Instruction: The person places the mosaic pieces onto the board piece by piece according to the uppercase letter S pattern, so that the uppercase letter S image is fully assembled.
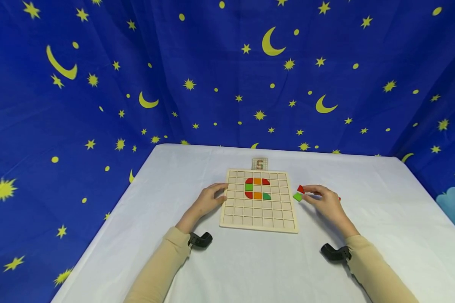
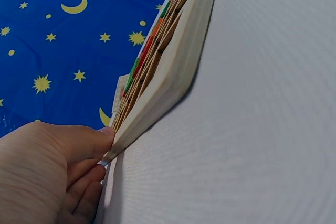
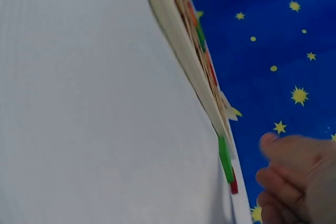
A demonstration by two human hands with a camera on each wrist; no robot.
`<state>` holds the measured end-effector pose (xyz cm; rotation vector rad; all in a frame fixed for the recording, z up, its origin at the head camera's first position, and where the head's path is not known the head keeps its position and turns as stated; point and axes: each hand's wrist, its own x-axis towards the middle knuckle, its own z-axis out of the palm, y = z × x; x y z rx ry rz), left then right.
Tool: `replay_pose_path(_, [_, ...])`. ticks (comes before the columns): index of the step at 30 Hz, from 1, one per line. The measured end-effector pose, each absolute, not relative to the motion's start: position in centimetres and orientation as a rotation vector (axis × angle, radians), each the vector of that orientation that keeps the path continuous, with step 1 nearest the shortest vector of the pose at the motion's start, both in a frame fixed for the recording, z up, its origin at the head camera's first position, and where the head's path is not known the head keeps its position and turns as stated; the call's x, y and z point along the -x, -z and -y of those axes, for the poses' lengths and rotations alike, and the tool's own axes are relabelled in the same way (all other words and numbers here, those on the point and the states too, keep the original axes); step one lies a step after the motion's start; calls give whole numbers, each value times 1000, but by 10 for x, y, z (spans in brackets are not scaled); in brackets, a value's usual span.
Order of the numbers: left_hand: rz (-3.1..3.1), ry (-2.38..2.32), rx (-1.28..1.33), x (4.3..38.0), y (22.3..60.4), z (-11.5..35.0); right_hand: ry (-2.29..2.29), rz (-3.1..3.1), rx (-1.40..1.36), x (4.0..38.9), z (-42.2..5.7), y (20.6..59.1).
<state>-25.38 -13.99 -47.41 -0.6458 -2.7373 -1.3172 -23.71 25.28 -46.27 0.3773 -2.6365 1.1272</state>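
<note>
A wooden grid board (image 1: 258,223) lies on the white table. On it, red quarter-round tiles (image 1: 266,182), orange square tiles (image 1: 257,195), a light green square tile (image 1: 248,187) and a dark green quarter-round tile (image 1: 266,196) form a partial curved figure. My left hand (image 1: 208,198) touches the board's left edge with thumb and fingertips. To the right of the board, my right hand (image 1: 326,205) is close to a loose red tile (image 1: 301,189) and a loose green tile (image 1: 297,196). In the right wrist view its bent fingers (image 3: 283,177) stand apart from both tiles, holding nothing.
A small card (image 1: 260,163) printed with a gridded S-like figure lies behind the board. Another red piece (image 1: 339,199) shows partly behind my right hand. A blue curtain (image 1: 227,75) with yellow stars and moons surrounds the table (image 1: 258,269).
</note>
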Motion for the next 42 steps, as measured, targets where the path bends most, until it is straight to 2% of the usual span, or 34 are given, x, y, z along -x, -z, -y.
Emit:
replay_pose_path(15, [2738, 1330, 657, 254, 471, 140, -963, 2604, -490, 239, -250, 479])
replay_pose_path(29, [2756, 1339, 620, 255, 471, 139, -932, 2599, -486, 240, -247, 480])
replay_pose_path(42, [2751, 1342, 606, 253, 473, 138, -1001, 2554, -463, 240, -249, 455])
